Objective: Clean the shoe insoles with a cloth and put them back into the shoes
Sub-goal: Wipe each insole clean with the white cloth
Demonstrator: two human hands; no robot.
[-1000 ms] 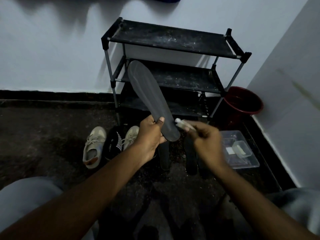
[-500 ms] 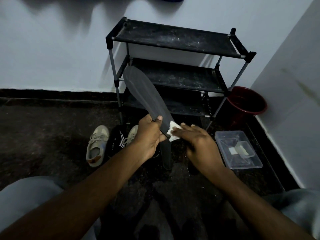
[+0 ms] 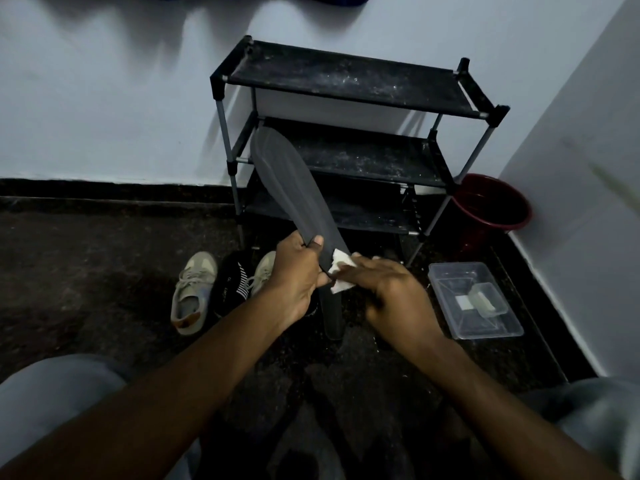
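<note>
While the left hand (image 3: 298, 271) is gripping the grey insole (image 3: 294, 192) by its lower end, tip pointing to 11 o'clock, the right hand (image 3: 388, 292) is pressing a white cloth (image 3: 341, 271) onto it with flat fingers. Shoes (image 3: 192, 292) are lying at 9 o'clock, clear tub (image 3: 474, 299) at 3.

Two hands are working: left hand (image 3: 294, 275) and right hand (image 3: 391, 292). Two insoles are showing, a raised insole (image 3: 294, 188) and a floor insole (image 3: 331, 317). One white cloth (image 3: 341, 277) and two beige shoes, near shoe (image 3: 192, 296) and far shoe (image 3: 264, 270), are showing. One three-shelf rack (image 3: 346, 77), one red bucket (image 3: 491, 202) and one clear tub (image 3: 450, 292) are standing by.
</note>
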